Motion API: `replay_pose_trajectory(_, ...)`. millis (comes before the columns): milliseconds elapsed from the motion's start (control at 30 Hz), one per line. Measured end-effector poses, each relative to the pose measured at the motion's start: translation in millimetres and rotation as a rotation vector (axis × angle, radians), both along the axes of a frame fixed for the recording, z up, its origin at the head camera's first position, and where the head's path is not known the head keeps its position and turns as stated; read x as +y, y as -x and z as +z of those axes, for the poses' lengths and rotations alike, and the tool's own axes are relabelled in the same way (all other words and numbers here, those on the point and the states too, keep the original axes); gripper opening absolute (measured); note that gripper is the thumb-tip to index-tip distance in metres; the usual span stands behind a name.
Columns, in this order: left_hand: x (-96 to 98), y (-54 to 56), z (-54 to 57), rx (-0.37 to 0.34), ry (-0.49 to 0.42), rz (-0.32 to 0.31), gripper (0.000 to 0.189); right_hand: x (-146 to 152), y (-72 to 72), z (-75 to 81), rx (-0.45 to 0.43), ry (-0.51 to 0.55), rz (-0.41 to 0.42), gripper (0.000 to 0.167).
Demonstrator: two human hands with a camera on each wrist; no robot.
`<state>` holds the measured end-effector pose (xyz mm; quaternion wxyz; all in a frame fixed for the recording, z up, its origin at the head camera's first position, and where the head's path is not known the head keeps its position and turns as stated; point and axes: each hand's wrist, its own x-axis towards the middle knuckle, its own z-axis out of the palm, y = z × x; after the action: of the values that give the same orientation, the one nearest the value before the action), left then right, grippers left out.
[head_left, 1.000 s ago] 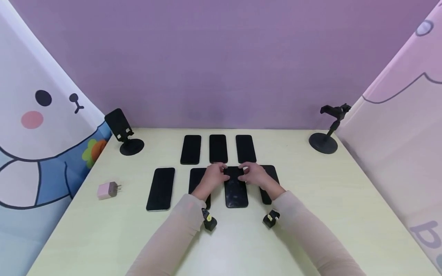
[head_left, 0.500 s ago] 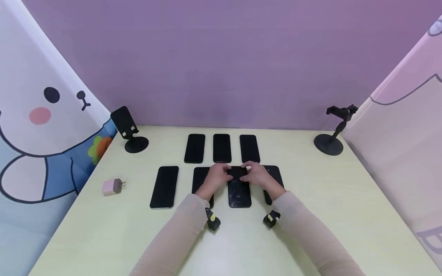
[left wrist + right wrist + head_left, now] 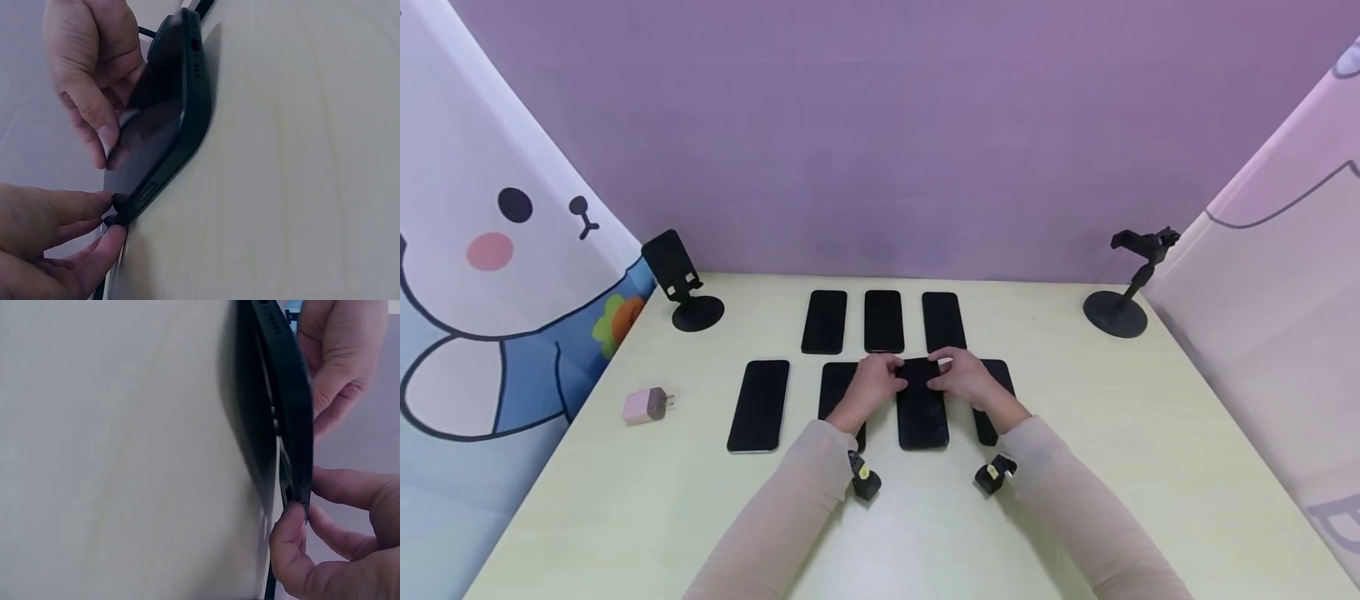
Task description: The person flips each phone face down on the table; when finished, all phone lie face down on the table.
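Both hands hold the far end of a smartphone (image 3: 922, 421) in a black case. It lies screen up with that end tilted off the table, and shadow shows beneath it in the right wrist view. The left hand (image 3: 868, 387) pinches the far left corner; in the left wrist view its thumb and fingers grip the case (image 3: 199, 103) edge there, and a bit of black edge stands up between them. At the far right corner, the right hand (image 3: 968, 379) pinches the phone's edge between thumb and fingers, as the right wrist view shows up close.
Several other dark phones lie about: one to the left (image 3: 758, 407), one partly under the left wrist, another phone (image 3: 997, 375) behind the right wrist, and a back row (image 3: 883, 321). A pink charger plug (image 3: 646, 407) lies left. Black phone stands (image 3: 698, 313) (image 3: 1115, 314) occupy the back corners.
The head view has shifted slightly. The held phone's far end has tilted up a little and the pale marks on its screen have faded. The right hand has risen slightly with it.
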<state>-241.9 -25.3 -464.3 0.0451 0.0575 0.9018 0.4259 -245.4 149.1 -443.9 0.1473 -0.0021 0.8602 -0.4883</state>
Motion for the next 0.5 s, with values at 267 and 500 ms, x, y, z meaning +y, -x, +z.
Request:
replay_pose_trajectory(267, 5.1, -2.5, 0.7, -0.016, -0.046, 0.001, 0.032, 9, -0.8, 10.0, 0.003, 0.099, 0.015, 0.045)
replay_pose_trajectory(500, 10.2, -2.9, -1.8, 0.014, -0.094, -0.011, 0.029, 14, -2.5, 20.7, 0.009, 0.140, 0.004, 0.044)
